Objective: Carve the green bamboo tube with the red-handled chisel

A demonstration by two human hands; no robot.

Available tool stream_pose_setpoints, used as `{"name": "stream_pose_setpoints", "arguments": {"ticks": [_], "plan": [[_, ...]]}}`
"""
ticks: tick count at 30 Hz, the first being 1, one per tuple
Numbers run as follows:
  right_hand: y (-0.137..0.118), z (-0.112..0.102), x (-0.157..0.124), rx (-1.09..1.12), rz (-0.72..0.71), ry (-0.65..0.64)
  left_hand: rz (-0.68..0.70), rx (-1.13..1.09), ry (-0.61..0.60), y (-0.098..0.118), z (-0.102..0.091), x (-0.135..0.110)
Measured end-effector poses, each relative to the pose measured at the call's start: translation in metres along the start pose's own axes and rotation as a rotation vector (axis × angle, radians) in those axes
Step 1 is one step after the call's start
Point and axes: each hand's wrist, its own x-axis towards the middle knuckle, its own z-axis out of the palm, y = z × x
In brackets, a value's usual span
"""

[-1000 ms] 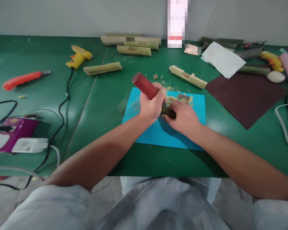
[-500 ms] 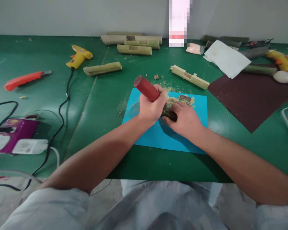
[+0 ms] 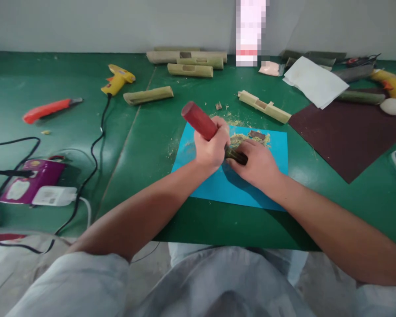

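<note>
My left hand [image 3: 211, 147] is closed around a red cylindrical tool handle [image 3: 198, 119] that slants up and to the left. My right hand [image 3: 257, 164] presses down on a dark green bamboo piece [image 3: 236, 155], fingers curled over it. Both hands work over a blue sheet [image 3: 214, 185] on the green table. The tool's working end is hidden between my hands. Pale shavings [image 3: 249, 138] and a small dark chip [image 3: 257, 134] lie on the sheet behind my right hand.
Several cut bamboo pieces [image 3: 188, 69] lie at the back, one notched piece [image 3: 264, 106] near the sheet. A yellow glue gun [image 3: 117, 79] with black cord, an orange knife [image 3: 49, 109], a purple box [image 3: 29, 187], brown sandpaper [image 3: 346, 132] and white paper [image 3: 313, 82] surround the work area.
The view has shifted slightly, so everything sits a little further right. My hands keep the same grip; the red handle and bamboo piece barely move relative to the sheet.
</note>
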Motion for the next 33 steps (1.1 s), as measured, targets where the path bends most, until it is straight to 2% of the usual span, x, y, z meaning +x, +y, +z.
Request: {"name": "stream_pose_setpoints", "arguments": {"ticks": [5, 10, 15, 21, 23, 28, 33], "plan": [[0.000, 0.002, -0.002, -0.070, -0.038, -0.003, -0.019, 0.058, -0.027, 0.004, 0.004, 0.002], [-0.002, 0.002, -0.003, -0.112, -0.057, -0.012, 0.019, 0.081, -0.038, 0.004, 0.001, 0.002], [-0.001, 0.003, -0.004, -0.119, -0.067, 0.002, -0.004, 0.097, -0.066, 0.002, -0.002, 0.004], [0.001, 0.005, -0.005, -0.115, -0.106, -0.005, 0.245, 0.170, -0.302, 0.000, -0.011, 0.004], [0.000, 0.005, -0.005, -0.111, -0.096, -0.007, 0.261, 0.168, -0.292, -0.002, -0.013, 0.003], [-0.001, 0.005, -0.005, -0.106, -0.069, -0.008, 0.224, 0.094, -0.167, -0.008, -0.012, 0.001], [0.000, 0.005, -0.004, -0.113, -0.067, -0.007, 0.180, 0.112, -0.193, -0.006, -0.010, 0.001]]}}
